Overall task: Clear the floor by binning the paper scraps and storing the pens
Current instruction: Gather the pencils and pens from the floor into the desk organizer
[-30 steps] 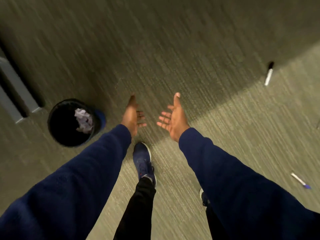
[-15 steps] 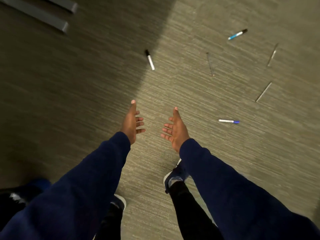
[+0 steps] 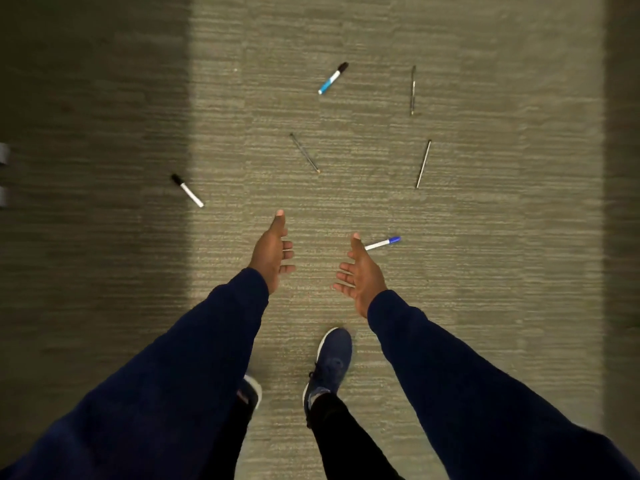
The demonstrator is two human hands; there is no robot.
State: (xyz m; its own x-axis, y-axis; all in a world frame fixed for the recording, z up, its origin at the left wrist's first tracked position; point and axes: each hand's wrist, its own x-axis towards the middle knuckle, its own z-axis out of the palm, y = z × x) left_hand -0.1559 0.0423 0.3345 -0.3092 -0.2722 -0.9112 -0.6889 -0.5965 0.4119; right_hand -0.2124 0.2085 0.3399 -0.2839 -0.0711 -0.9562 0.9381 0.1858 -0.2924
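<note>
Left hand point(image 3: 273, 256): empty, fingers spread loosely, palm turned inward, above the carpet.
Right hand point(image 3: 362, 273): empty, spread wide, palm up, thumb tip beside the blue-capped white pen point(image 3: 382, 243).
Containers: none in view.
Grey-green ribbed carpet point(image 3: 485, 271): lit band in the middle, shadow at both sides.
Black-capped white marker point(image 3: 187, 190): at the shadow's edge, left of the hands.
Black-capped marker with blue-and-white barrel point(image 3: 333, 78): farthest ahead.
Three thin metallic stick pens point(image 3: 304, 152) point(image 3: 412, 90) point(image 3: 423, 164): scattered apart ahead of the hands.
Navy fabric shoe point(image 3: 329, 362): between the sleeves.
</note>
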